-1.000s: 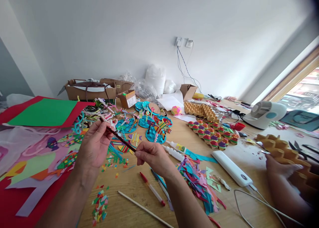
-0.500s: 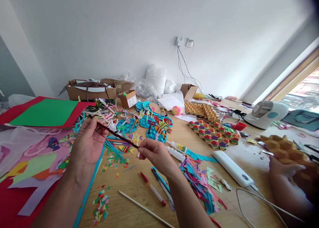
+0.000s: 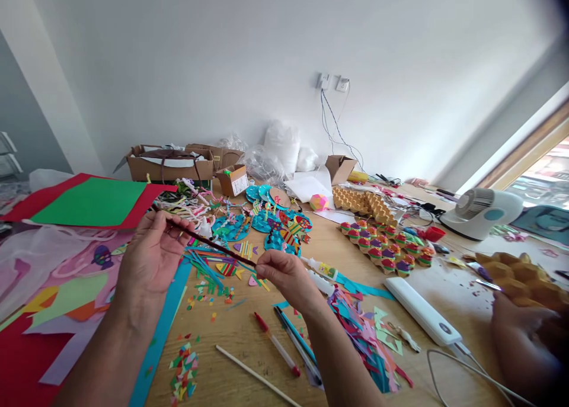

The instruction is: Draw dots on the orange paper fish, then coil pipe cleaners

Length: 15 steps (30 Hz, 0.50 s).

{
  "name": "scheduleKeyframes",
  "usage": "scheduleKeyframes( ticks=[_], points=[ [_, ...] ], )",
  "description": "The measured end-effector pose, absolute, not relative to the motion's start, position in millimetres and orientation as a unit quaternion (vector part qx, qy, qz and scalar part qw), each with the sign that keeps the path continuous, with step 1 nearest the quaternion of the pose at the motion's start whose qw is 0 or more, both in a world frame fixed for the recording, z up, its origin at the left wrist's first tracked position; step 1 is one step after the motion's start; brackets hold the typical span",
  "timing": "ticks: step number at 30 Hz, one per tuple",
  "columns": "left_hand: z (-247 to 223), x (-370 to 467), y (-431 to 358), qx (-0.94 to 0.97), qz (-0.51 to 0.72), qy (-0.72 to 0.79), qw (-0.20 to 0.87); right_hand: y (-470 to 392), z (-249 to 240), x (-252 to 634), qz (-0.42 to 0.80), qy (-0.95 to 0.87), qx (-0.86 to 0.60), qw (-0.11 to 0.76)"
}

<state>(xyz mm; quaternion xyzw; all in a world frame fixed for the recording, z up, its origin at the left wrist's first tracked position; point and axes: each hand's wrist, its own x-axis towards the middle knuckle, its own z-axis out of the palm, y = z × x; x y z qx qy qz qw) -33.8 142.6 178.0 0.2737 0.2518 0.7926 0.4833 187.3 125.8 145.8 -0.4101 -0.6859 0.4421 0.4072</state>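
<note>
A dark brown pipe cleaner [image 3: 213,244] is stretched between my two hands above the table, slanting down to the right. My left hand [image 3: 153,250] pinches it near its far end between thumb and fingers, palm turned up. Thumb and forefinger of my right hand [image 3: 287,276] grip the other end. Below it on the wood lie striped paper fish [image 3: 229,270] and thin paper strips [image 3: 207,269]. A red pen [image 3: 278,345] and a pale wooden stick [image 3: 253,372] rest nearer to me.
Red and green sheets [image 3: 91,201] lie at left. Blue decorated discs [image 3: 233,227], painted egg cartons [image 3: 386,246], shredded paper [image 3: 360,336], a white power bank [image 3: 422,311] and a fan [image 3: 482,212] spread across the table. At right, another person's hand [image 3: 518,330] holds a brown egg carton [image 3: 515,273].
The view has shifted slightly, so the scene sits a little lower and further right. Both hands keep the pipe cleaner stretched in nearly the same pose.
</note>
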Motion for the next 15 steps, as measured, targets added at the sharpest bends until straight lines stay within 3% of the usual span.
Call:
scheduleKeyframes(
  ticks=[4,15],
  points=[
    [176.3,-37.5,145.2,0.253,0.798,0.246,0.489,125.8,141.0,186.3,0.468,-0.639,-0.405,0.457],
    [172.0,-40.2,147.0,0.266,0.799,0.241,0.483,122.4,136.6,180.8,0.504,-0.630,-0.410,0.426]
  ],
)
